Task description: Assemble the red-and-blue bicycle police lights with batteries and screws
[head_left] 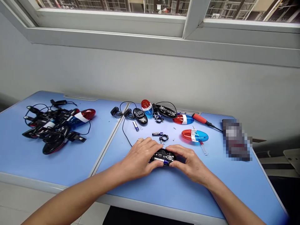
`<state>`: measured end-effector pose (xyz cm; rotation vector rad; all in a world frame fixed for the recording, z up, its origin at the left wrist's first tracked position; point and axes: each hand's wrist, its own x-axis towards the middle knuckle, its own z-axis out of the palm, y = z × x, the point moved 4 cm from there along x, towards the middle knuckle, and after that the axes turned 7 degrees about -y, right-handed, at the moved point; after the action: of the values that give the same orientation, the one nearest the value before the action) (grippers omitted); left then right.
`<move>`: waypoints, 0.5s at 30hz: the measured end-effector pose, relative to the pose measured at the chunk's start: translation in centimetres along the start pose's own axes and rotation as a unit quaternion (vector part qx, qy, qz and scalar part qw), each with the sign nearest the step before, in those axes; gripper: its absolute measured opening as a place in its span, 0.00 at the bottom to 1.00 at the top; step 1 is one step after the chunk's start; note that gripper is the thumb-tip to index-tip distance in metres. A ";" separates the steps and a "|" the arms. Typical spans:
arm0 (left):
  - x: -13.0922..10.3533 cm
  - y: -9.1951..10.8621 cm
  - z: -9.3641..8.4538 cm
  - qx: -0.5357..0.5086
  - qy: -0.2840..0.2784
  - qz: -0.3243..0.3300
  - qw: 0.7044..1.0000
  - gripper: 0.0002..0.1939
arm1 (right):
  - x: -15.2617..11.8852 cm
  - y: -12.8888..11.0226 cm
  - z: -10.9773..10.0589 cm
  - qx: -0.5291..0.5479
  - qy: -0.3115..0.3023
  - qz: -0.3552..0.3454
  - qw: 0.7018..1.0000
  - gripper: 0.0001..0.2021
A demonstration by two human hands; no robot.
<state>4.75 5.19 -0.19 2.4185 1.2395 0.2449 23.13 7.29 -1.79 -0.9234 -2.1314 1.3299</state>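
At the table's near middle, a black oval bicycle-light base (162, 153) lies with its inner side up, circuit parts showing. My left hand (140, 157) covers its left end, with the thumb against a blue-and-silver battery (164, 162) seated in the base. Closed round the right end are the thumb and fingers of my right hand (191, 162). Just beyond the base are a loose battery (157, 134) and a black ring clamp (165, 137). A red-and-blue lens cover (195, 135) rests to the right, on top of a clear-shafted screwdriver (204, 148).
On the left table section sits a pile of black lights (52, 125) with cables. Toward the wall are another base (140, 116), an opened base (167, 111), more lens covers (147, 107) and a battery (135, 126). A red-handled tool (199, 118) lies near a blurred dark object (236, 139).
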 end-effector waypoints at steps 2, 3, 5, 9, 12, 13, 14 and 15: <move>0.0 -0.1 0.0 0.001 -0.006 0.004 1.000 0.20 | 0.0 0.1 0.1 0.003 0.002 -0.004 1.000 0.18; 0.0 -0.1 0.1 0.002 -0.008 0.005 1.000 0.20 | 0.0 0.2 0.1 0.003 0.002 -0.008 1.000 0.18; 0.0 -0.2 0.1 0.004 -0.010 0.003 1.000 0.17 | 0.0 0.3 0.1 0.001 0.002 -0.019 1.000 0.18; 0.0 -0.2 0.4 0.011 -0.009 0.001 1.000 0.13 | 0.0 0.4 0.2 -0.009 -0.005 -0.036 0.999 0.18; -0.1 -0.2 0.5 0.015 -0.011 0.001 1.000 0.14 | 0.0 0.4 0.3 -0.020 -0.011 -0.042 0.999 0.18; -0.1 -0.2 0.4 0.012 -0.010 -0.001 1.000 0.14 | 0.0 0.4 0.3 -0.023 -0.012 -0.045 0.999 0.18; -0.2 -0.2 0.4 0.008 -0.009 -0.002 1.000 0.14 | 0.0 0.4 0.3 -0.027 -0.012 -0.046 0.999 0.18; -0.2 -0.1 0.3 0.002 -0.009 -0.003 1.000 0.15 | 0.0 0.4 0.3 -0.031 -0.011 -0.046 0.998 0.18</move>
<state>4.62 5.01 -0.50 2.4147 1.2413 0.2195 23.10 7.26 -2.30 -0.8268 -2.2149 1.2403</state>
